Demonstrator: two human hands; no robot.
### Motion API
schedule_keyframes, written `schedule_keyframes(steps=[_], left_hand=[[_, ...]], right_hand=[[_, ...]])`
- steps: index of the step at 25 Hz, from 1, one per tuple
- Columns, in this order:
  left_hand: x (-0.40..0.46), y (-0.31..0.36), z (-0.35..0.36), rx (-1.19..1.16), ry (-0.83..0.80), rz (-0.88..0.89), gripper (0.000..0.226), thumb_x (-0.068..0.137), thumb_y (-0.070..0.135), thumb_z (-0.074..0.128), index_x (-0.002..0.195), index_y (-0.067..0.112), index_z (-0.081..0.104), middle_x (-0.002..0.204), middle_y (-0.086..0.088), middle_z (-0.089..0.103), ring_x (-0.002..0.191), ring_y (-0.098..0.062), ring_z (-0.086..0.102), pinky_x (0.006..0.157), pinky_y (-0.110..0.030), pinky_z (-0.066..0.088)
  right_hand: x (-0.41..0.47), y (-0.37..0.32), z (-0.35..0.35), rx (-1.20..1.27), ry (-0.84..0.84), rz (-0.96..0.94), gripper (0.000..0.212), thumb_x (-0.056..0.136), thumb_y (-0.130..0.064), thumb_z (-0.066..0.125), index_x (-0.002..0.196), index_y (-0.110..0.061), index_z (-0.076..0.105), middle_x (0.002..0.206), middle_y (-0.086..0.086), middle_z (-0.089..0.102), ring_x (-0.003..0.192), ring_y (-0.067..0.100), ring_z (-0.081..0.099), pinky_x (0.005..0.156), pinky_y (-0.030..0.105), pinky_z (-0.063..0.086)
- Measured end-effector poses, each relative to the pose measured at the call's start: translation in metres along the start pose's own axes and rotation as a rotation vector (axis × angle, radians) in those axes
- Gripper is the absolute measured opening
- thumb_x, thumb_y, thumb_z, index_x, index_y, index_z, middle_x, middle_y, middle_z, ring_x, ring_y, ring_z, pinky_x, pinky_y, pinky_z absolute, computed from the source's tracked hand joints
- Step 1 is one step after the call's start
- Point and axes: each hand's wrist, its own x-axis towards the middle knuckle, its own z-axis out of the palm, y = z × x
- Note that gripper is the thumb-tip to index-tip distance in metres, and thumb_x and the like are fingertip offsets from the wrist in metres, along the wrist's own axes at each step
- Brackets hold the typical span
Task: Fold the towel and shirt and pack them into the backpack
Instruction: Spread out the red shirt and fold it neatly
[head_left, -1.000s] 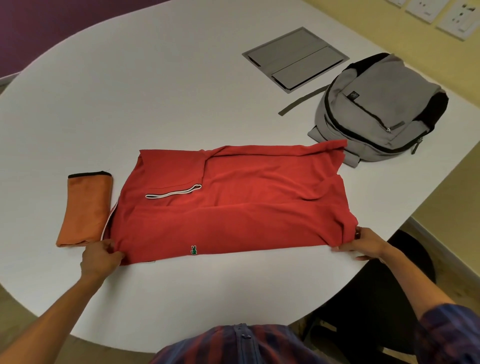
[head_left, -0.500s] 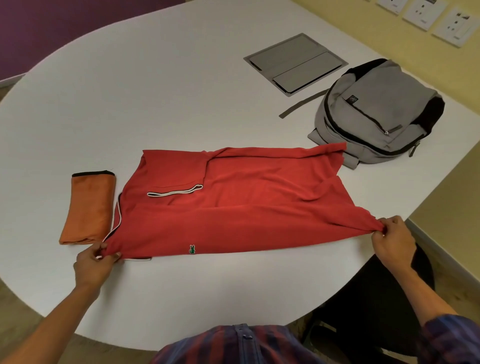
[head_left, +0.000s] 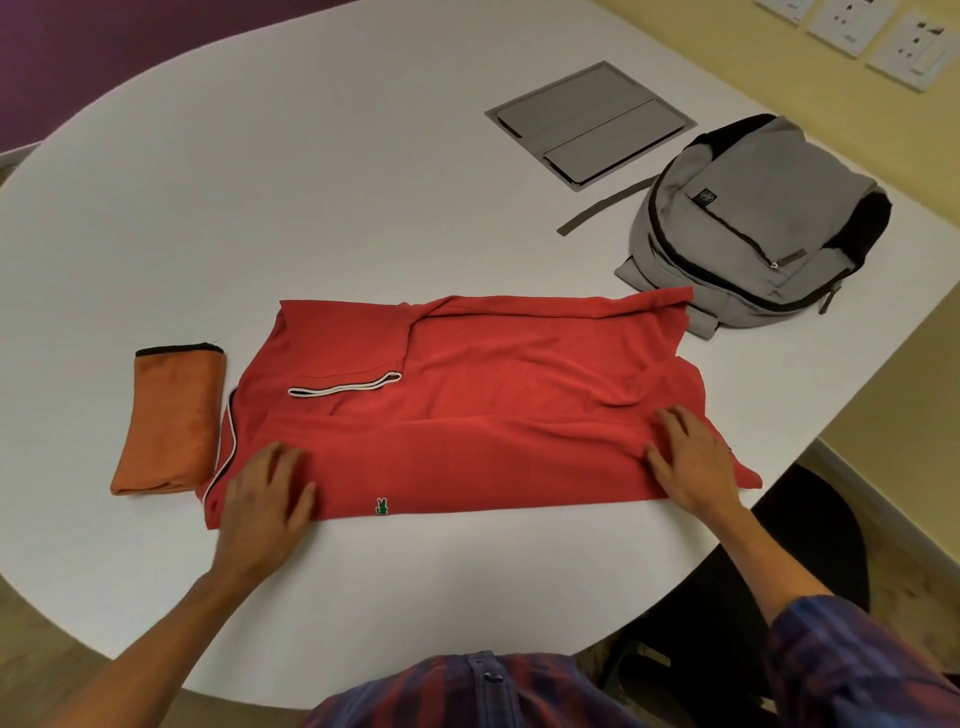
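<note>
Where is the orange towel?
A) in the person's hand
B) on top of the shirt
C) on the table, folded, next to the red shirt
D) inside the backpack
C: the folded towel lies on the table just beside the shirt, far from the shut backpack, and neither hand touches it.

Left hand (head_left: 267, 496) lay palm down at lower left of centre, fingers straight and slightly spread, pointing up-frame; its bare forearm ran back to the bottom left corner. Right hand (head_left: 691, 462) lay flat right of centre, fingers extended and splayed, pointing up-left. Right forearm ran down into a plaid sleeve (head_left: 852, 670) at lower right.
</note>
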Motion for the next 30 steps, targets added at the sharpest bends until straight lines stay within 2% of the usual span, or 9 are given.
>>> schedule_keyframes(steps=[3, 6, 8, 10, 13, 16, 19, 24, 30], left_hand=[[0.015, -0.008, 0.020, 0.044, -0.246, -0.005, 0.093, 0.077, 0.078, 0.020, 0.151, 0.021, 0.024, 0.157, -0.015, 0.022, 0.145, -0.034, 0.018, 0.112, -0.054, 0.021], [0.018, -0.027, 0.030, 0.017, -0.381, -0.103, 0.118, 0.052, 0.099, 0.006, 0.150, 0.035, -0.010, 0.161, 0.000, -0.013, 0.147, -0.030, -0.010, 0.117, -0.051, 0.002], [0.019, -0.032, 0.029, 0.007, -0.440, -0.113, 0.122, 0.046, 0.102, 0.007, 0.147, 0.037, -0.018, 0.159, 0.003, -0.022, 0.146, -0.030, -0.016, 0.118, -0.051, 0.000], [0.019, -0.032, 0.028, -0.004, -0.443, -0.121, 0.123, 0.045, 0.102, 0.007, 0.146, 0.037, -0.019, 0.158, 0.004, -0.023, 0.146, -0.030, -0.017, 0.118, -0.051, 0.001], [0.018, -0.029, 0.029, 0.008, -0.430, -0.117, 0.122, 0.049, 0.100, 0.011, 0.150, 0.035, -0.010, 0.159, 0.003, -0.019, 0.147, -0.031, -0.014, 0.117, -0.051, 0.002], [0.023, -0.019, 0.025, 0.059, -0.247, -0.073, 0.104, 0.066, 0.084, 0.027, 0.150, 0.022, 0.027, 0.160, -0.009, 0.013, 0.147, -0.032, 0.004, 0.116, -0.053, 0.012], [0.051, -0.004, 0.018, 0.094, -0.039, 0.011, 0.073, 0.082, 0.066, 0.034, 0.127, 0.014, 0.054, 0.147, -0.014, 0.041, 0.140, -0.032, 0.028, 0.112, -0.051, 0.022], [0.143, 0.015, 0.001, 0.092, 0.111, 0.098, 0.048, 0.091, 0.046, 0.034, 0.110, 0.012, 0.060, 0.120, -0.010, 0.060, 0.116, -0.031, 0.052, 0.095, -0.045, 0.035], [0.245, 0.025, -0.006, 0.240, 0.049, 0.010, 0.031, 0.093, 0.021, 0.048, 0.115, 0.002, 0.059, 0.113, -0.023, 0.060, 0.105, -0.042, 0.053, 0.089, -0.051, 0.037]], right_hand=[[0.012, 0.004, 0.017, 0.006, -0.181, 0.105, 0.061, 0.098, -0.052, 0.038, 0.152, -0.028, 0.026, 0.160, 0.008, 0.020, 0.144, 0.029, 0.023, 0.110, 0.056, 0.025], [0.006, 0.013, 0.029, 0.015, -0.273, 0.178, 0.068, 0.097, -0.059, 0.030, 0.155, -0.033, 0.007, 0.164, -0.002, 0.003, 0.149, 0.022, 0.007, 0.116, 0.052, 0.017], [-0.005, 0.015, 0.030, -0.033, -0.170, 0.192, 0.068, 0.096, -0.062, 0.031, 0.153, -0.026, 0.022, 0.161, 0.004, 0.019, 0.145, 0.026, 0.023, 0.111, 0.051, 0.026], [-0.016, 0.014, 0.027, -0.106, 0.021, 0.175, 0.068, 0.091, -0.065, 0.028, 0.125, -0.014, 0.055, 0.129, 0.016, 0.055, 0.115, 0.035, 0.055, 0.093, 0.051, 0.041], [-0.016, 0.018, 0.018, -0.227, 0.055, 0.212, 0.075, 0.087, -0.071, 0.018, 0.095, -0.010, 0.063, 0.099, 0.016, 0.060, 0.086, 0.036, 0.060, 0.081, 0.048, 0.043], [0.009, 0.017, 0.003, -0.183, 0.060, 0.223, 0.071, 0.090, -0.069, 0.025, 0.094, -0.009, 0.063, 0.098, 0.014, 0.063, 0.085, 0.035, 0.061, 0.082, 0.047, 0.044], [0.051, 0.010, -0.014, -0.048, 0.113, 0.115, 0.053, 0.093, -0.052, 0.041, 0.106, -0.004, 0.060, 0.104, 0.017, 0.061, 0.092, 0.038, 0.059, 0.079, 0.046, 0.046], [0.139, -0.011, -0.034, -0.029, 0.106, -0.017, 0.035, 0.091, -0.020, 0.056, 0.122, -0.004, 0.057, 0.124, 0.019, 0.058, 0.110, 0.039, 0.055, 0.089, 0.049, 0.042], [0.203, -0.019, -0.031, -0.224, -0.062, -0.035, 0.042, 0.098, -0.034, 0.047, 0.134, -0.013, 0.053, 0.137, 0.012, 0.054, 0.129, 0.030, 0.045, 0.107, 0.050, 0.026]])
